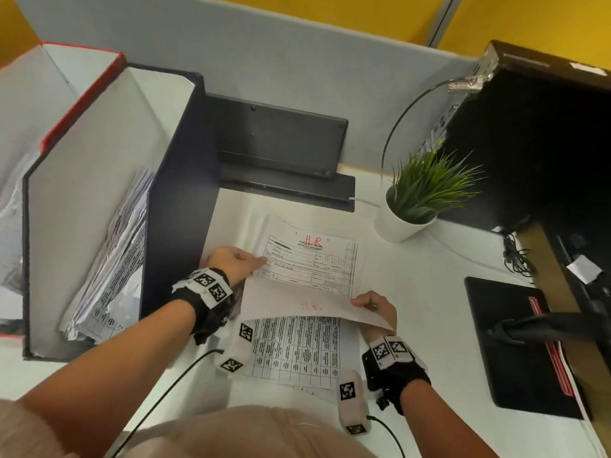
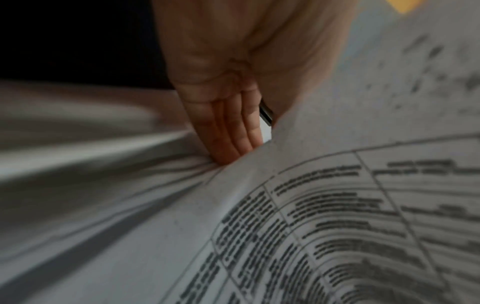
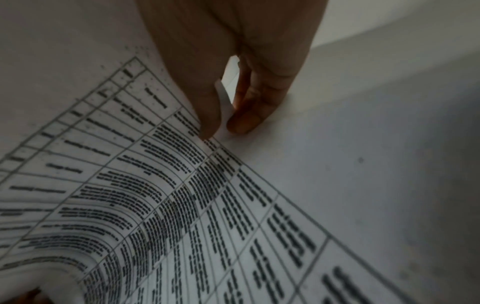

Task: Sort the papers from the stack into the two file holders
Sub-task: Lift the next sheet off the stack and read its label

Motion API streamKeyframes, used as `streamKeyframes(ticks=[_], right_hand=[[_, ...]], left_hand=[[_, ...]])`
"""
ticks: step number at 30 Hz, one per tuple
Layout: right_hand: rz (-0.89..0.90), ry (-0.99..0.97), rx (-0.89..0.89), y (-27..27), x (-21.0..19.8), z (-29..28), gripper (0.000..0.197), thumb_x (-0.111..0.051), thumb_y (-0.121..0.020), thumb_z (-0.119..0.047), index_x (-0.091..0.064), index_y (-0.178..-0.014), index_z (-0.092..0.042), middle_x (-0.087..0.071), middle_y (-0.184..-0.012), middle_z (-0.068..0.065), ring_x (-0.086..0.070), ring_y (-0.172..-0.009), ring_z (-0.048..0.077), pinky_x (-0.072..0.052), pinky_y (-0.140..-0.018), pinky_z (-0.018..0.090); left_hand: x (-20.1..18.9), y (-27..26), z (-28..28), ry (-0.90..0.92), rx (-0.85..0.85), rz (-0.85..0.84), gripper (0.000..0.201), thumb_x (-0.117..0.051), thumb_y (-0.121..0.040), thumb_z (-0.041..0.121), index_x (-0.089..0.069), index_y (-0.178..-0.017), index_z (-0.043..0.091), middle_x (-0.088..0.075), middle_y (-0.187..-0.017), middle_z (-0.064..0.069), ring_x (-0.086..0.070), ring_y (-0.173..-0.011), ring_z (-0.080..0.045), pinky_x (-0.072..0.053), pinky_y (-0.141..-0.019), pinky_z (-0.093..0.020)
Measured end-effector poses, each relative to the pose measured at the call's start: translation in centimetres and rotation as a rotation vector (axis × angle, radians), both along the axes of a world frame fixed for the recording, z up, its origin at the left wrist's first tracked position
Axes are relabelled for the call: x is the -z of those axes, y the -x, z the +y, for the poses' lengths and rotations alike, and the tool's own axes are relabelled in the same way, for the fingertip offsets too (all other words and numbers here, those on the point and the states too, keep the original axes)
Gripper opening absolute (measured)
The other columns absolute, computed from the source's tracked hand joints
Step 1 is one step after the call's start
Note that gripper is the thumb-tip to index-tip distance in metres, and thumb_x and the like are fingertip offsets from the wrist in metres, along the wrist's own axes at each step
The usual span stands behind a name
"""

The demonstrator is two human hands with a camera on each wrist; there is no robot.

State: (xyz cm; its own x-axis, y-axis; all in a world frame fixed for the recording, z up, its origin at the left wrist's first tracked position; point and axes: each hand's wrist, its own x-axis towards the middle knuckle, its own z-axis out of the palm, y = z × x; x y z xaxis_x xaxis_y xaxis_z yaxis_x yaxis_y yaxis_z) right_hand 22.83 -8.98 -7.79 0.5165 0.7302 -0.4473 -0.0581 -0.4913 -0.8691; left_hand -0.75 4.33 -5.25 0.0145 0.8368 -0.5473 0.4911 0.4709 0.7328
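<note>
A stack of printed papers [image 1: 314,259] lies on the white desk [image 1: 429,292]; its exposed page bears a red "HR". My right hand [image 1: 372,304] pinches the right corner of the top sheet [image 1: 297,309], lifted and curled toward me, between thumb and fingers [image 3: 246,121]. This sheet [image 3: 130,164] carries a printed table. My left hand [image 1: 238,259] sits at the stack's left edge, one digit lying on the exposed page; in the left wrist view its straight fingers [image 2: 233,133] touch the paper edges beside the curled sheet [image 2: 337,205]. At left stand a dark file holder [image 1: 178,200] holding papers [image 1: 109,259] and a red-edged holder [image 1: 82,90].
A potted plant [image 1: 420,200] stands right of the stack. A black flat device [image 1: 281,140] leans on the grey partition behind it. A black monitor base [image 1: 515,342] and a dark computer case [image 1: 545,143] take up the right side, with cables [image 1: 515,256] between.
</note>
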Motion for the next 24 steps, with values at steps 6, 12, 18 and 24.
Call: streamKeyframes(ticks=[6, 12, 18, 24], right_hand=[[-0.036, -0.096, 0.102, 0.9, 0.6, -0.7, 0.036, -0.054, -0.073, 0.019, -0.058, -0.054, -0.012, -0.059, -0.075, 0.007, -0.054, -0.08, 0.025, -0.044, -0.078, 0.033], [-0.044, -0.039, 0.091, 1.0, 0.7, -0.3, 0.04, -0.059, -0.073, 0.014, -0.059, -0.052, -0.02, -0.06, -0.074, 0.002, -0.054, -0.079, 0.023, -0.043, -0.078, 0.029], [-0.135, -0.038, 0.08, 0.9, 0.7, -0.3, 0.037, -0.058, -0.071, 0.013, -0.047, -0.048, -0.014, -0.061, -0.069, 0.005, -0.055, -0.074, 0.022, -0.043, -0.061, 0.023], [-0.223, -0.078, 0.07, 0.9, 0.2, -0.1, 0.045, -0.085, -0.059, -0.001, -0.051, -0.089, -0.001, -0.059, -0.077, 0.006, -0.057, -0.068, 0.019, -0.046, -0.058, 0.018]], left_hand=[[0.0, -1.0, -1.1, -0.173, 0.101, 0.213, 0.026, -0.08, -0.071, 0.023, -0.067, -0.069, 0.0, -0.065, -0.069, -0.009, -0.056, -0.059, -0.018, -0.051, -0.058, -0.026], [0.4, -0.9, -1.8, -0.258, 0.247, 0.285, 0.037, -0.062, -0.088, 0.021, -0.053, -0.055, 0.006, -0.051, -0.055, -0.008, -0.047, -0.054, -0.021, -0.048, -0.063, -0.03], [0.1, -0.4, -3.9, -0.775, 0.235, 0.158, 0.018, -0.061, -0.087, 0.006, -0.071, -0.102, 0.006, -0.064, -0.088, -0.003, -0.058, -0.073, -0.016, -0.051, -0.068, -0.026], [0.3, -0.4, -4.7, -0.493, 0.039, -0.142, 0.019, -0.056, -0.083, -0.006, -0.061, -0.074, 0.011, -0.067, -0.079, -0.015, -0.061, -0.072, -0.032, -0.051, -0.063, -0.037]])
